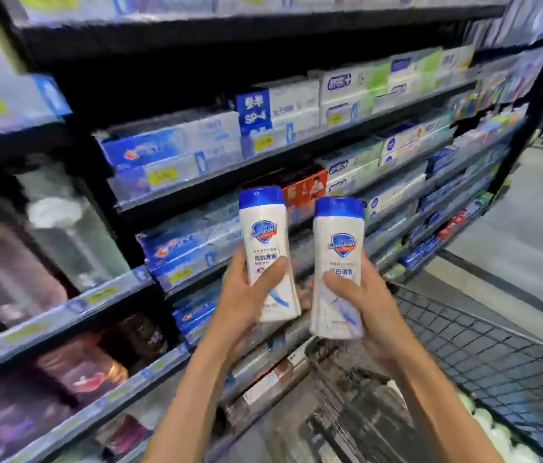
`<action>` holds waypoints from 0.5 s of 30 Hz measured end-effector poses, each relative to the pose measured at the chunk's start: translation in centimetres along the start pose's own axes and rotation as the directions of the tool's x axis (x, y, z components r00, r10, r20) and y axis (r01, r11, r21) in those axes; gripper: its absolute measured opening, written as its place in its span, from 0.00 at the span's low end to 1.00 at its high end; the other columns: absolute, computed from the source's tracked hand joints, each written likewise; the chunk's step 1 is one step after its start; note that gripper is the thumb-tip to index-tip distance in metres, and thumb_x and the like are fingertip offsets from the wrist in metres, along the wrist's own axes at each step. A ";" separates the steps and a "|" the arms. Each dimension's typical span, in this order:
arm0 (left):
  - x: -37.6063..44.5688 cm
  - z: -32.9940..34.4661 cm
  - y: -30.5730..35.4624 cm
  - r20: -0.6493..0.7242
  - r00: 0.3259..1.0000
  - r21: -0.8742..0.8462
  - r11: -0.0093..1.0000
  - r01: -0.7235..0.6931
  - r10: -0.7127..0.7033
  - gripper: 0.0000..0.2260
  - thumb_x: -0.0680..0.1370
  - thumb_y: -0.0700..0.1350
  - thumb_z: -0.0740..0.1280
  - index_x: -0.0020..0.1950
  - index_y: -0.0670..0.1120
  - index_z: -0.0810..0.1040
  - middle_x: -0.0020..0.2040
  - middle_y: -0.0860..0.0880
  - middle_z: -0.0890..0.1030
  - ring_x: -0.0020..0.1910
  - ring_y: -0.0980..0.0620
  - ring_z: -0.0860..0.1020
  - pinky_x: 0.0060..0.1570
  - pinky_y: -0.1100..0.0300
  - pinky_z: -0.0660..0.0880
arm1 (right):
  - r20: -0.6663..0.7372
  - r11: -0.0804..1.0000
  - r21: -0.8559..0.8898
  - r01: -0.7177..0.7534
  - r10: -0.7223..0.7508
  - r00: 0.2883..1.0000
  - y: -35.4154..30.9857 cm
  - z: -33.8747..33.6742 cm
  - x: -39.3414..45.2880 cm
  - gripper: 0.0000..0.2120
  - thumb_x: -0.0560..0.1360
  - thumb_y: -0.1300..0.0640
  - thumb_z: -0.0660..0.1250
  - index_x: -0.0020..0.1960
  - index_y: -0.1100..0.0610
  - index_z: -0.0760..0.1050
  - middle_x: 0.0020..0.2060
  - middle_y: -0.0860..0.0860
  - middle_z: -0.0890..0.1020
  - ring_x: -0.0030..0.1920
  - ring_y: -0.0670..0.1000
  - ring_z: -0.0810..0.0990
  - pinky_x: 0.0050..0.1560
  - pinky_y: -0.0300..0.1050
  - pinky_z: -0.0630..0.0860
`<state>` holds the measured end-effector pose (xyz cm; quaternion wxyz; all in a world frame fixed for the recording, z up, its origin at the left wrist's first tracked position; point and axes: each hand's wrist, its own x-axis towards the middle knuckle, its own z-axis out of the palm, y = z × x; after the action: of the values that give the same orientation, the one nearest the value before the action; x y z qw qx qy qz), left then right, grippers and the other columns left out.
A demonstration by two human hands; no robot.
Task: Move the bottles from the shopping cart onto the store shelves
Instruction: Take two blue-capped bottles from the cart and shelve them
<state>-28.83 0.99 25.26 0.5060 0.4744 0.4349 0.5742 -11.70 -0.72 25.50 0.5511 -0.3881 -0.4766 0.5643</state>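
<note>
Head view — two white bottles, blue caps, upright before the shelves (263,162), above the cart (483,349). Left hand (246,295) wraps left bottle (268,248) low; right hand (367,302) wraps right bottle (338,262). Likely rigid, smooth, moderately weighty — hold mid-body.

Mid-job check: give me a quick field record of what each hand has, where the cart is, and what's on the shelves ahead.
left hand: grips the left bottle, white with blue cap, upright
right hand: grips the right bottle, same kind, upright
bottles: side by side, apart, raised in front of the shelves
shopping cart: lower right, wire mesh wall visible
shelves: stocked with boxed goods straight ahead, darker bottles at left
placement: neither bottle on a shelf yet
</note>
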 end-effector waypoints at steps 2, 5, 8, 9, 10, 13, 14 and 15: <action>-1.0 -3.1 3.3 -0.048 0.993 0.010 0.995 -0.103 0.104 0.18 0.69 0.50 0.73 0.55 0.50 0.73 0.47 0.50 0.85 0.43 0.53 0.83 0.41 0.57 0.79 | 0.092 0.998 -0.020 0.051 -0.049 0.995 -1.4 3.8 0.1 0.23 0.65 0.59 0.70 0.59 0.58 0.71 0.46 0.55 0.83 0.44 0.51 0.82 0.45 0.44 0.80; -3.3 -8.6 8.5 -0.109 0.967 0.056 0.973 -0.226 0.231 0.16 0.69 0.48 0.73 0.54 0.51 0.73 0.45 0.52 0.84 0.42 0.53 0.82 0.40 0.56 0.80 | 0.213 0.993 -0.019 0.120 -0.113 0.971 -3.5 10.5 -0.1 0.23 0.64 0.59 0.71 0.57 0.57 0.71 0.42 0.52 0.83 0.41 0.52 0.82 0.42 0.44 0.79; -6.5 -14.6 13.4 -0.145 0.937 0.121 0.946 -0.302 0.318 0.15 0.71 0.49 0.72 0.55 0.50 0.72 0.44 0.50 0.85 0.40 0.50 0.83 0.37 0.56 0.80 | 0.310 0.982 0.020 0.188 -0.185 0.933 -5.3 17.9 -0.6 0.23 0.63 0.58 0.74 0.56 0.55 0.71 0.41 0.52 0.84 0.40 0.52 0.82 0.41 0.45 0.80; -7.6 -16.6 14.9 -0.159 0.927 0.139 0.938 -0.319 0.339 0.16 0.71 0.50 0.72 0.55 0.50 0.72 0.44 0.50 0.85 0.40 0.49 0.83 0.38 0.55 0.80 | 0.339 0.979 0.037 0.202 -0.203 0.919 -5.8 20.5 -1.0 0.24 0.63 0.57 0.74 0.56 0.56 0.71 0.42 0.54 0.83 0.40 0.53 0.82 0.42 0.48 0.80; -8.8 -18.6 16.4 -0.175 0.918 0.156 0.931 -0.331 0.356 0.16 0.71 0.50 0.72 0.55 0.50 0.73 0.45 0.49 0.85 0.40 0.47 0.83 0.38 0.54 0.81 | 0.364 0.975 0.057 0.215 -0.221 0.905 -6.2 23.1 -1.4 0.23 0.64 0.57 0.74 0.56 0.57 0.71 0.43 0.55 0.83 0.40 0.54 0.82 0.41 0.49 0.80; -12.2 -24.4 20.5 -0.212 0.881 0.220 0.899 -0.378 0.423 0.16 0.70 0.50 0.69 0.56 0.48 0.73 0.44 0.50 0.84 0.41 0.51 0.82 0.38 0.56 0.80 | 0.410 0.960 0.141 0.242 -0.279 0.869 -7.1 30.6 -2.8 0.19 0.67 0.57 0.70 0.56 0.58 0.71 0.41 0.55 0.83 0.37 0.54 0.82 0.39 0.48 0.79; -13.2 -26.2 21.8 -0.223 0.868 0.243 0.888 -0.390 0.443 0.17 0.70 0.50 0.68 0.56 0.47 0.73 0.44 0.50 0.83 0.40 0.52 0.81 0.38 0.57 0.79 | 0.427 0.954 0.171 0.246 -0.297 0.854 -7.4 33.0 -3.3 0.18 0.67 0.57 0.69 0.55 0.58 0.71 0.40 0.54 0.83 0.36 0.54 0.82 0.39 0.47 0.79; -14.3 -27.9 23.0 -0.231 0.858 0.270 0.878 -0.396 0.459 0.18 0.70 0.51 0.68 0.57 0.46 0.73 0.45 0.48 0.83 0.41 0.51 0.81 0.39 0.56 0.79 | 0.452 0.947 0.202 0.251 -0.318 0.834 -7.8 35.2 -3.8 0.18 0.68 0.56 0.69 0.56 0.59 0.71 0.39 0.54 0.83 0.36 0.53 0.82 0.37 0.46 0.79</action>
<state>-59.63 -16.33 41.47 0.2426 0.5220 0.4457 0.6856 -43.30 -8.84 41.26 0.5187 -0.1234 -0.6114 0.5847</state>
